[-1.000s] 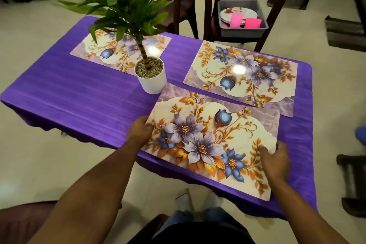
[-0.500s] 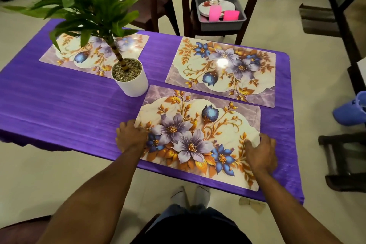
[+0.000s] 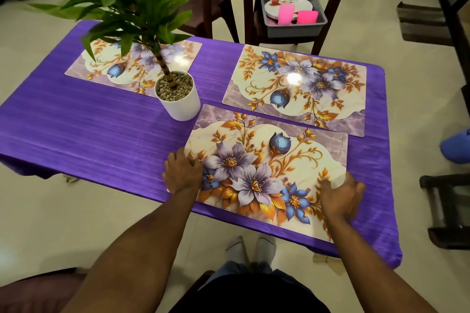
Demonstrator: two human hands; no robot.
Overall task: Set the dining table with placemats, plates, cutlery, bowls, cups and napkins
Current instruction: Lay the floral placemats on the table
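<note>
My left hand (image 3: pixel 182 173) rests on the near-left corner of the nearest placemat (image 3: pixel 267 173), fingers loosely curled over its edge – pressing it down, I'd say, not gripping; my right hand (image 3: pixel 340 195) is relaxed and spread, hovering at or barely touching the right end, and it's blurred so I can't tell if there is contact. The mat lies flat on the purple cloth of the counter (image 3: pixel 89 134), skewed to the counter's edge, its near-right corner close to the front edge. Risks as I judge them: the far-left corner is just beside the white plant pot (image 3: pixel 179 99) – any push forward or leftward could nudge the pot, and that tall plant looks top-heavy. The mat looks glossy and the cloth loose, so a one-sided push could make it swing, or drag and rucks the cloth. Its far edge is close to the far-right placemat (image 3: pixel 297 86); sliding it forward could overlap them. Pulling it back could let the near corner hang off the counter, where a plate set on it later may tip. A third, far-left placemat (image 3: pixel 122 66) sits partly behind the leaves. Plates and pink items wait in the grey tub (image 3: pixel 295 25) on a chair (image 3: pixel 328 40) beyond the counter – nothing else laid yet
</note>
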